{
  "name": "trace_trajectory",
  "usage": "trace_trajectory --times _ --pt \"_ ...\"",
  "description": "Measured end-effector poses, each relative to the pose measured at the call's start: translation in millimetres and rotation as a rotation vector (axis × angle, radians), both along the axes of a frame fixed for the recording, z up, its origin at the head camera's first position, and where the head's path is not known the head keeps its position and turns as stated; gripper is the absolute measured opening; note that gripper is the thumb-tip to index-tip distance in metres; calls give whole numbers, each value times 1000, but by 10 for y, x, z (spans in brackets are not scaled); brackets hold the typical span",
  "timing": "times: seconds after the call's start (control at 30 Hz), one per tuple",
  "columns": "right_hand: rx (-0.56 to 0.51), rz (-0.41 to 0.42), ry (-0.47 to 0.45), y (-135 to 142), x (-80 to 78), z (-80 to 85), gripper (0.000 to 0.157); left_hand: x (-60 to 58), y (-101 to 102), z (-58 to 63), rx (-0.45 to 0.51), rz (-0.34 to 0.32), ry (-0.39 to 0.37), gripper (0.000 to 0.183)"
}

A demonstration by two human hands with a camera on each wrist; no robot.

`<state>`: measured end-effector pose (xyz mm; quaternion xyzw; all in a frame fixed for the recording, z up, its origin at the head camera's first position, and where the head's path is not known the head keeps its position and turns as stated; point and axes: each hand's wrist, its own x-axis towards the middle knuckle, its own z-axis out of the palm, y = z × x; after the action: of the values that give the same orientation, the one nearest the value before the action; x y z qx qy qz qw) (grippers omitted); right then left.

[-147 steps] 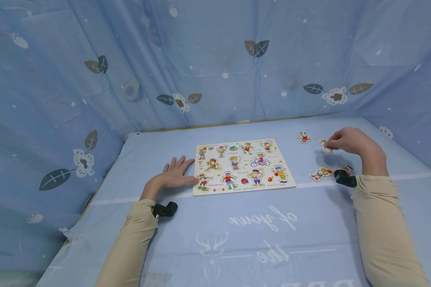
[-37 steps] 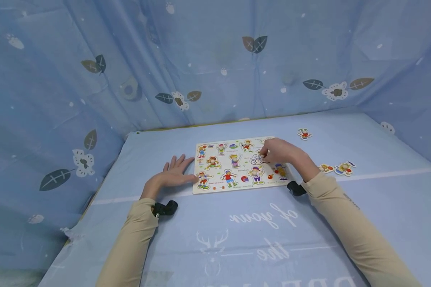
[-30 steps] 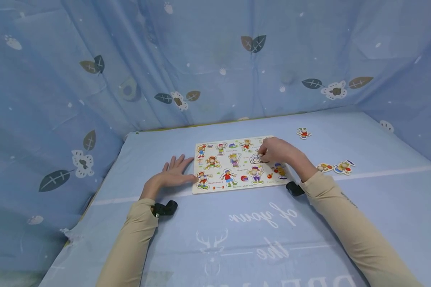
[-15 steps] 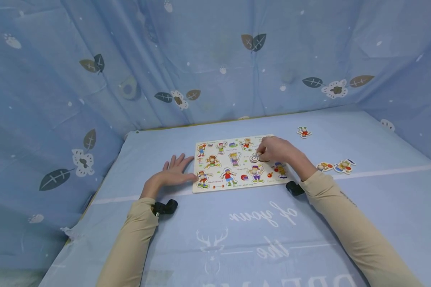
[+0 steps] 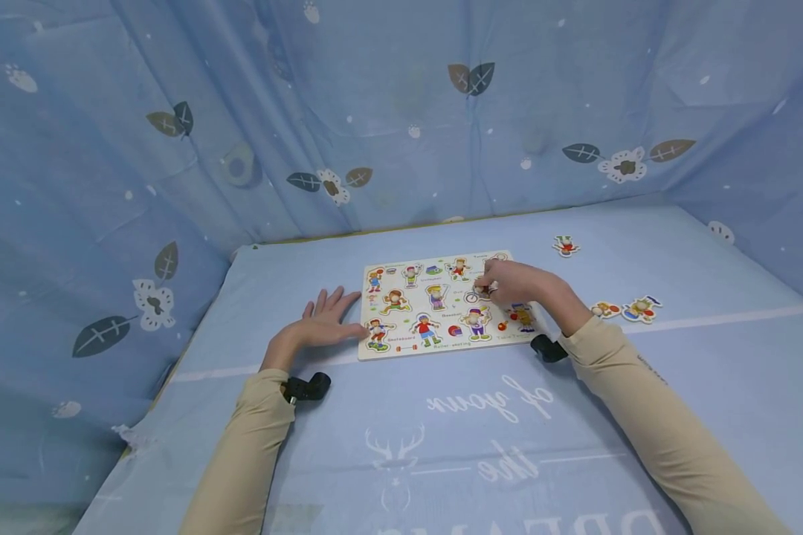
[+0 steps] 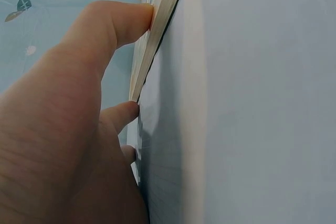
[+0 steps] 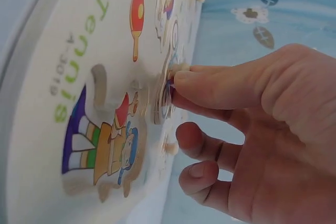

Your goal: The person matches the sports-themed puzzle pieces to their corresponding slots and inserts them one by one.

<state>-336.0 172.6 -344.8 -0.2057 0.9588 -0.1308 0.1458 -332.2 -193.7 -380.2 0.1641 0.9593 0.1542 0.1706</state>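
A wooden peg puzzle board [image 5: 418, 303] with sports figures lies on the table. Pinched by its knob between my right thumb and fingers, a bicycle puzzle piece [image 5: 471, 297] is against the board's right half, over the bicycle picture. In the right wrist view, this bicycle piece [image 7: 164, 100] stands slightly proud of the surface; whether it sits in its recess I cannot tell. My right hand [image 5: 522, 287] hides part of it. At the board's left edge my left hand [image 5: 321, 325] is spread, its thumb touching the edge [image 6: 164, 14].
Right of the board lie a red-clad figure piece [image 5: 566, 246] at the back, another figure piece [image 5: 604, 310] and a blue-and-yellow figure piece [image 5: 641, 309]. A blue patterned curtain [image 5: 401, 111] stands behind the cloth-covered table [image 5: 348, 461].
My right hand has carried the bicycle piece from the table's right side leftward onto the board. Over the last second it has shifted the piece slightly there. My left hand stays put.
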Motion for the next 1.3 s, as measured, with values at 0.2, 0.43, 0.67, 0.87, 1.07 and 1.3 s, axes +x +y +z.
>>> trace_trajectory --times 0.2,0.43,0.67,0.87,1.07,1.3 --pt "-12 -20 -19 13 -17 -12 53 -19 1 -20 -5 6 -4 95" --pt "19 -10 -6 27 -29 -8 51 -35 12 -38 2 5 -3 95" --pt "15 4 -9 47 -32 6 52 -34 10 -37 3 9 4 95" --pt "29 63 7 42 -39 -5 43 -30 -5 -38 6 11 0 96" --pt "-10 88 -34 87 -43 2 50 -32 -12 -41 8 7 10 96" --pt "-57 61 -74 147 -15 31 53 -11 -8 -37 4 4 14 95"
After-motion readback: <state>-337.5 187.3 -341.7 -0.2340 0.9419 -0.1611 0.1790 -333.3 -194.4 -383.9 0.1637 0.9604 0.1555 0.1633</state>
